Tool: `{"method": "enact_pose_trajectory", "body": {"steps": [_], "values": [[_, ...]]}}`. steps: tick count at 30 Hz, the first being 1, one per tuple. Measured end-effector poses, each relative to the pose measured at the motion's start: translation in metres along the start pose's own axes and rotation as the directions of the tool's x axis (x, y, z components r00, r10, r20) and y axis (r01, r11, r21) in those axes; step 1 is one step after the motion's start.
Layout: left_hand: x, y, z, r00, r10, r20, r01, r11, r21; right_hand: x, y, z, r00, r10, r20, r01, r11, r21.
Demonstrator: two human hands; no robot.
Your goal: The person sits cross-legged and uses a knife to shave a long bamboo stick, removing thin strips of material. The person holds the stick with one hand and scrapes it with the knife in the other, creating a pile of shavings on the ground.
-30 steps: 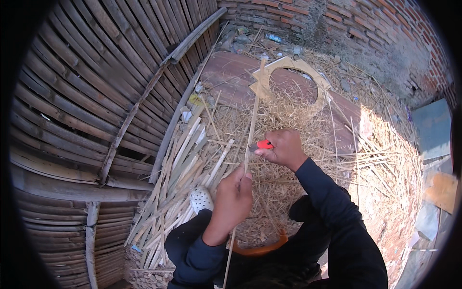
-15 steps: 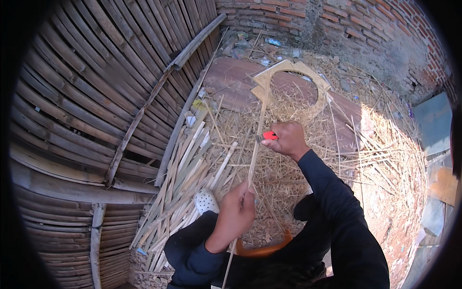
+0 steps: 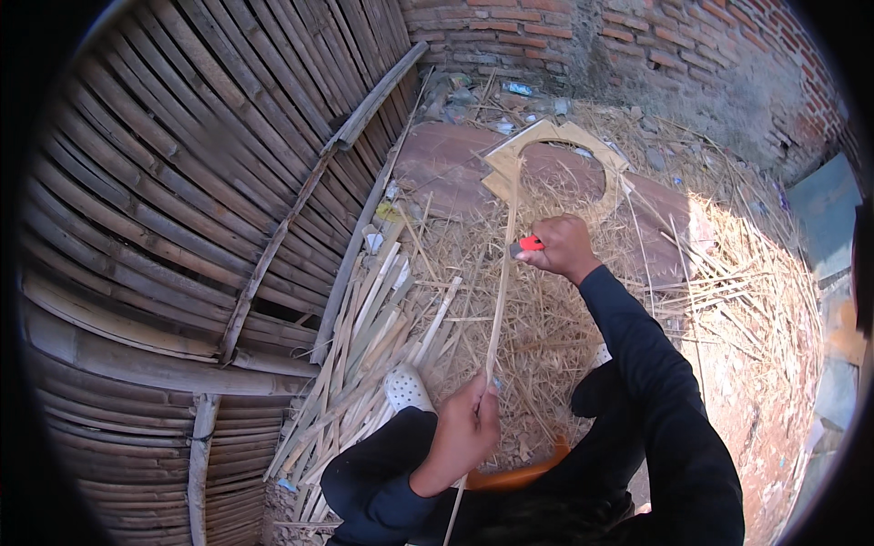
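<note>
A long, pale bamboo strip (image 3: 500, 300) runs from below my left hand up toward a flat wooden board with a large round hole (image 3: 503, 167). My left hand (image 3: 468, 426) is closed around the strip low in the view, near my knees. Farther up, my right hand (image 3: 566, 247) grips a red-handled knife (image 3: 530, 245). Its short, dark blade points left and lies at the strip's right edge; whether it touches cannot be made out. The strip's lower end passes beneath my left hand, between my legs.
Split bamboo strips (image 3: 364, 350) lie piled at left beside a white clog (image 3: 407, 389). Shavings (image 3: 546, 309) cover the ground around a reddish-brown panel (image 3: 443, 164). A bamboo slat wall (image 3: 182, 200) stands left, a brick wall (image 3: 637, 55) behind. An orange curved object (image 3: 514, 475) sits between my legs.
The whole view has shifted slightly, so everything sits a little lower and farther right. My right hand with the knife has moved up along the strip, away from my left hand.
</note>
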State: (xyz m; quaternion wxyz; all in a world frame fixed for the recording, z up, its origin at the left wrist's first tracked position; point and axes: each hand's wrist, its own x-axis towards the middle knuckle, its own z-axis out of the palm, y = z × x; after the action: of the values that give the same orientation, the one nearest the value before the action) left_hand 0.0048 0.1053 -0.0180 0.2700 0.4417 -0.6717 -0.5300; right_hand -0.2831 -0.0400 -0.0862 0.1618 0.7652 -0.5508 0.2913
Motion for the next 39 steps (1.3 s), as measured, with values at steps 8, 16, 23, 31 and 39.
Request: {"method": "enact_pose_trajectory", "body": {"steps": [8,16,23,31,39], "values": [[-0.016,-0.003,0.011,0.998,0.058,0.024,-0.059,0.996,0.066,0.0,0.032,0.0,0.984,0.177,-0.019,-0.178,0.98,-0.089],[-0.037,-0.007,0.021,0.966,0.086,0.245,-0.1,0.994,0.043,-0.012,0.112,-0.001,0.653,0.757,-0.005,-0.714,0.613,-0.338],[-0.013,-0.031,-0.004,0.978,-0.201,-0.062,0.174,0.936,-0.306,-0.079,0.153,-0.035,0.475,0.861,0.181,-0.825,0.507,-0.248],[0.007,0.002,-0.013,0.971,-0.18,-0.159,0.104,0.912,-0.396,-0.002,-0.041,-0.075,0.864,0.259,0.431,-0.382,0.896,0.227],[0.025,0.011,0.009,0.989,-0.016,-0.144,-0.024,0.962,-0.271,-0.013,-0.099,-0.071,0.966,-0.062,0.251,-0.022,0.948,0.318]]}}
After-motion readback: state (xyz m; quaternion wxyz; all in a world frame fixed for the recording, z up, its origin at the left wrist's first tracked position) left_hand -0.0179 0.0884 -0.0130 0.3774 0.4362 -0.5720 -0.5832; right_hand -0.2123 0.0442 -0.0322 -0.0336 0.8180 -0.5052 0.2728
